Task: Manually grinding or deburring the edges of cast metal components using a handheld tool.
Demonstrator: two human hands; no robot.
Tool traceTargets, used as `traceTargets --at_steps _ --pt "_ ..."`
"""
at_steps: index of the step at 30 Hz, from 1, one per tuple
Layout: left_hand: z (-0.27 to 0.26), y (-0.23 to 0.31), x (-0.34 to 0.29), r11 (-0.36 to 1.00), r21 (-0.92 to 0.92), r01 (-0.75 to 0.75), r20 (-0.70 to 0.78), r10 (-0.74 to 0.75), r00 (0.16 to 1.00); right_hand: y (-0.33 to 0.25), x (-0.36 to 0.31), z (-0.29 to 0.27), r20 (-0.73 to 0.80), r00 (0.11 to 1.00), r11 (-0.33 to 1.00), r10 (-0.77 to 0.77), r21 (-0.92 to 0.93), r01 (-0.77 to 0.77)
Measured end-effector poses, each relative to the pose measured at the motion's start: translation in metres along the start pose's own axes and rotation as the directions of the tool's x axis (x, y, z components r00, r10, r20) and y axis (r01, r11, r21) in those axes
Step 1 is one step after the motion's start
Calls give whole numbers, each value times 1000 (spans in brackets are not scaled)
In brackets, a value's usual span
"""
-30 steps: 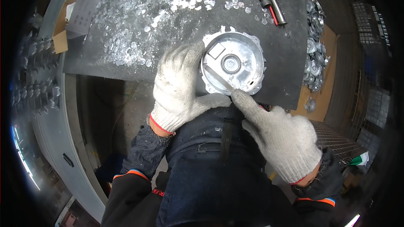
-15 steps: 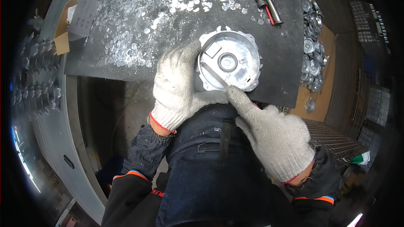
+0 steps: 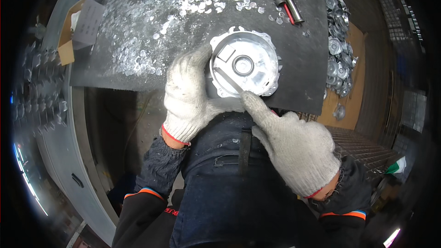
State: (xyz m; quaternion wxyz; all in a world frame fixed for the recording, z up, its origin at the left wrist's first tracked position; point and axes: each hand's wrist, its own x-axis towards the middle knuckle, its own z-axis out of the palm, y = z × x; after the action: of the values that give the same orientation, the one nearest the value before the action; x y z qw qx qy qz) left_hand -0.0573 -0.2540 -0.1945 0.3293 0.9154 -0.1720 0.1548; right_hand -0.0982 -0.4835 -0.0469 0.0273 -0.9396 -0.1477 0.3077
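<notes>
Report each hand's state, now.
Left hand: holding the round silver metal casting by its edge.
Right hand: closed on the thin, flat grey metal tool.

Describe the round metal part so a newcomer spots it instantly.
Find the dark table and go to its near edge. There the left hand cups the round metal part while the right hand holds a thin blade over it. Unlike the small scraps scattered beyond, it is one wide, shallow dish with a bumpy rim and ringed centre.
</notes>
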Motion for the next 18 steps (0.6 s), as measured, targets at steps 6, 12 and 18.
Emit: traceTargets --at_steps 6,12,18 --pt "0 -4 -2 1000 -1 -14 -5 14 1000 3 -4 12 -149 987 998 -54 -28 50" --pt "0 -5 1 999 30 -10 17 9 1000 7 -6 16 -265 960 983 -90 -177 43" --pt "-5 -1 -1 996 -42 84 23 -83 996 17 4 0 -227 963 974 -146 -204 99"
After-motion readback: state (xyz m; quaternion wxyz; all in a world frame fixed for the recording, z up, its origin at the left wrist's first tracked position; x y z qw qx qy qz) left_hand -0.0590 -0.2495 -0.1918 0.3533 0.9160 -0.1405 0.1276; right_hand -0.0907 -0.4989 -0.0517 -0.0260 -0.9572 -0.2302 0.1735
